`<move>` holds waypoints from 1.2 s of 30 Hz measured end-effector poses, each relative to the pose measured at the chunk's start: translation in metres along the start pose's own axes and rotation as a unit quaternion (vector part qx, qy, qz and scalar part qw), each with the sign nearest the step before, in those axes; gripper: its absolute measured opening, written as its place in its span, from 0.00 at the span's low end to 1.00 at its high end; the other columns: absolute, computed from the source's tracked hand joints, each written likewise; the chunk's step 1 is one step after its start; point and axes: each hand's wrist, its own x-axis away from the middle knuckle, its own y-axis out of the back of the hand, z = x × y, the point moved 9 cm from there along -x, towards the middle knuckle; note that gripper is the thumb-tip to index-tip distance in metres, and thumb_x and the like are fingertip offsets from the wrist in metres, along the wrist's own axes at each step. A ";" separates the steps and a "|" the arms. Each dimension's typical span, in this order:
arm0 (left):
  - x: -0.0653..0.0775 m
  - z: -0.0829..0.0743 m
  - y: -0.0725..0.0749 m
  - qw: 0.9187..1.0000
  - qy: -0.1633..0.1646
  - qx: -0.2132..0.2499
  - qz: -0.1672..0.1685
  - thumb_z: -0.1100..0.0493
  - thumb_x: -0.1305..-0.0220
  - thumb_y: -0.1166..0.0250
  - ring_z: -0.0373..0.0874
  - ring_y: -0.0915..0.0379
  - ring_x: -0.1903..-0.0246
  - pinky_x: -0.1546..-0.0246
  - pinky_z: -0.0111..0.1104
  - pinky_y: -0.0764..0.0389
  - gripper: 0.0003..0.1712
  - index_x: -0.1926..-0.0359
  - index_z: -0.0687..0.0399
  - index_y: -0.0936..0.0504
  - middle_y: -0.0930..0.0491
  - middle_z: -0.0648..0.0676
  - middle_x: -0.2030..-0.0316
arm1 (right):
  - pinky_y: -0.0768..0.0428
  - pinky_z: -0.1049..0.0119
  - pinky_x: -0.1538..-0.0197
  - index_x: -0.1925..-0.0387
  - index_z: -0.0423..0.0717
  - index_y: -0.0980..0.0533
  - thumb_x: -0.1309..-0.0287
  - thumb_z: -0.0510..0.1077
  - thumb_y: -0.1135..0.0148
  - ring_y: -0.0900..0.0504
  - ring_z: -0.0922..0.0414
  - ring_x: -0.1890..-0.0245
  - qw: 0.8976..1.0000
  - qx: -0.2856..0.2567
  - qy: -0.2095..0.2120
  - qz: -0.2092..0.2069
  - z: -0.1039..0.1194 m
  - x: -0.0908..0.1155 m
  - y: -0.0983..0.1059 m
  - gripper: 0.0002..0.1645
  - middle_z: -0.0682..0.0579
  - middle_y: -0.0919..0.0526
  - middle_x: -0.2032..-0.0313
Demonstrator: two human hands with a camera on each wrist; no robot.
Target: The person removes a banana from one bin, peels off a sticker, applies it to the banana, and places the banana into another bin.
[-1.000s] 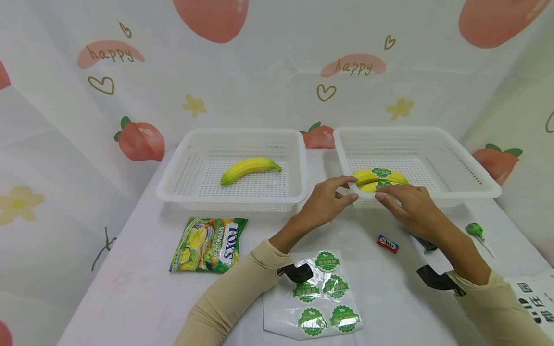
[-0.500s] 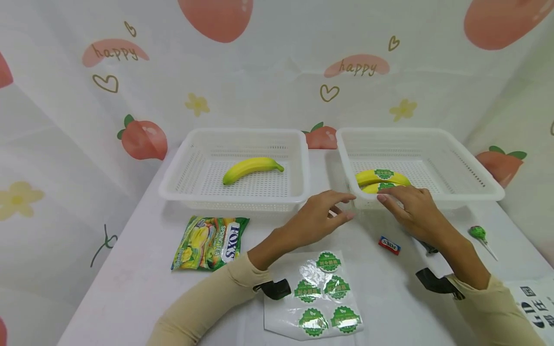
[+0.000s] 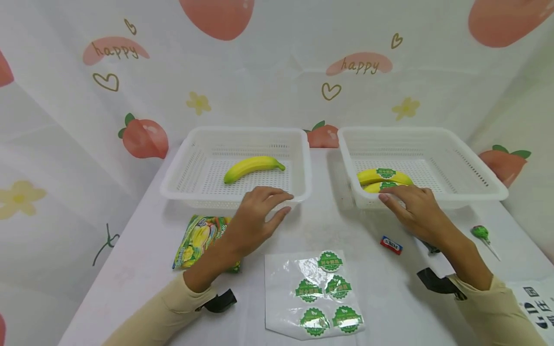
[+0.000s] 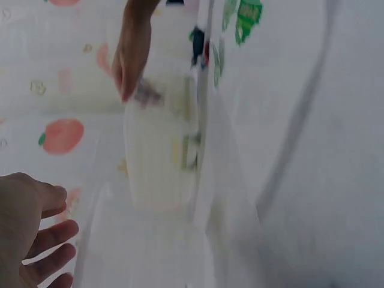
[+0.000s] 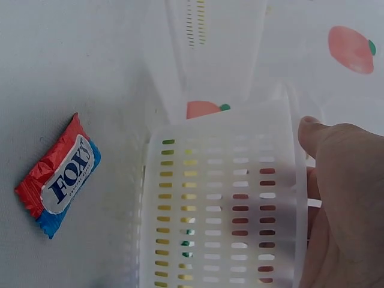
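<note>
My left hand (image 3: pixel 255 218) hovers near the front rim of the left white basket (image 3: pixel 235 197), fingers apart and holding nothing; the left wrist view, blurred, shows the same hand (image 4: pixel 36 240). Inside that basket lies a plain yellow-green banana (image 3: pixel 253 168). My right hand (image 3: pixel 413 211) grips the front rim of the right white basket (image 3: pixel 459 196). In the right wrist view its thumb sits at the rim while the fingers reach behind the perforated wall (image 5: pixel 222 204). Two bananas (image 3: pixel 368 176) with green stickers lie side by side near those fingers, partly hidden.
A sheet of green stickers (image 3: pixel 281 288) lies at the front middle. My left forearm partly covers a FOX'S candy bag (image 3: pixel 199 238). A small wrapped FOX'S candy (image 3: pixel 391 245), a dark item (image 3: pixel 433 249) and a green lollipop (image 3: pixel 480 232) lie on the right. Printed paper (image 3: pixel 536 307) is at the right edge.
My left hand has left the corner of the right basket and moved left to the left basket's front rim. My right hand has stayed at its rim.
</note>
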 end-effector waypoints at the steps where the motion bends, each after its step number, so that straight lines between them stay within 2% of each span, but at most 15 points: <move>1: 0.003 0.007 0.006 1.000 0.011 -0.010 -0.006 0.60 0.31 0.26 0.52 0.22 0.42 0.39 0.50 0.24 0.16 0.43 0.55 0.12 0.15 0.54 0.46 | 0.40 0.38 0.40 0.36 0.36 0.23 0.19 0.59 0.50 0.27 0.31 0.36 1.000 -0.001 0.000 0.000 0.000 0.000 0.000 0.32 0.31 0.19 0.39; 4: 0.010 0.025 0.018 0.998 0.045 -0.045 -0.014 0.58 0.33 0.24 0.55 0.21 0.42 0.42 0.56 0.26 0.18 0.44 0.55 0.12 0.14 0.55 0.47 | 0.41 0.37 0.39 0.36 0.35 0.23 0.18 0.58 0.50 0.28 0.30 0.35 1.000 -0.004 0.001 -0.002 0.000 0.000 0.000 0.32 0.30 0.19 0.39; 8: 0.014 0.040 0.025 0.993 0.083 -0.087 0.004 0.52 0.34 0.23 0.56 0.16 0.45 0.45 0.57 0.26 0.19 0.45 0.53 0.10 0.10 0.54 0.50 | 0.40 0.39 0.41 0.37 0.36 0.22 0.19 0.57 0.48 0.27 0.31 0.36 1.000 -0.005 -0.001 -0.001 0.000 0.000 0.000 0.30 0.31 0.18 0.40; 12: 0.015 0.047 0.024 0.990 0.103 -0.098 0.021 0.48 0.33 0.25 0.54 0.13 0.49 0.49 0.53 0.25 0.18 0.46 0.50 0.09 0.09 0.53 0.53 | 0.39 0.38 0.42 0.35 0.36 0.23 0.18 0.58 0.50 0.27 0.30 0.36 1.000 -0.001 -0.005 0.026 0.001 -0.002 0.000 0.31 0.31 0.19 0.39; 16: 0.015 0.049 0.024 0.989 0.109 -0.099 0.021 0.48 0.32 0.25 0.53 0.13 0.50 0.51 0.50 0.25 0.17 0.46 0.48 0.09 0.09 0.52 0.54 | 0.32 0.31 0.37 0.32 0.37 0.24 0.18 0.60 0.51 0.27 0.30 0.35 0.997 -0.011 -0.015 0.072 0.003 -0.007 0.002 0.33 0.31 0.21 0.35; 18: 0.015 0.049 0.023 0.989 0.110 -0.100 0.021 0.48 0.32 0.26 0.53 0.13 0.50 0.52 0.49 0.25 0.17 0.46 0.48 0.09 0.09 0.52 0.54 | 0.28 0.29 0.38 0.31 0.38 0.24 0.18 0.59 0.50 0.26 0.31 0.36 0.997 -0.028 -0.013 0.077 0.009 -0.010 0.007 0.33 0.32 0.21 0.35; 21: 0.015 0.050 0.024 0.988 0.111 -0.103 0.021 0.47 0.31 0.26 0.53 0.13 0.50 0.51 0.49 0.25 0.17 0.46 0.48 0.09 0.09 0.52 0.54 | 0.23 0.33 0.41 0.32 0.41 0.23 0.20 0.57 0.45 0.22 0.37 0.39 0.996 -0.064 0.015 0.053 0.029 -0.020 0.018 0.29 0.37 0.19 0.37; 25: 0.015 0.050 0.027 0.988 0.112 -0.109 0.017 0.47 0.31 0.26 0.53 0.13 0.50 0.52 0.49 0.25 0.18 0.46 0.47 0.09 0.09 0.52 0.54 | 0.18 0.40 0.45 0.36 0.43 0.20 0.22 0.51 0.40 0.16 0.45 0.45 0.992 -0.097 0.078 0.021 0.071 -0.040 0.028 0.23 0.43 0.14 0.43; 30: 0.015 0.051 0.026 0.988 0.112 -0.106 0.013 0.49 0.33 0.25 0.54 0.13 0.51 0.52 0.49 0.25 0.17 0.46 0.47 0.08 0.09 0.52 0.55 | 0.17 0.46 0.43 0.39 0.43 0.18 0.22 0.51 0.39 0.17 0.50 0.45 0.981 -0.141 0.121 0.048 0.122 -0.078 0.014 0.21 0.47 0.13 0.46; 36: 0.016 0.050 0.022 0.987 0.117 -0.109 0.022 0.48 0.32 0.25 0.54 0.13 0.50 0.51 0.50 0.24 0.18 0.45 0.48 0.09 0.09 0.52 0.53 | 0.19 0.49 0.41 0.39 0.43 0.18 0.24 0.51 0.38 0.16 0.50 0.47 0.972 -0.151 0.153 0.099 0.175 -0.121 -0.018 0.21 0.48 0.13 0.49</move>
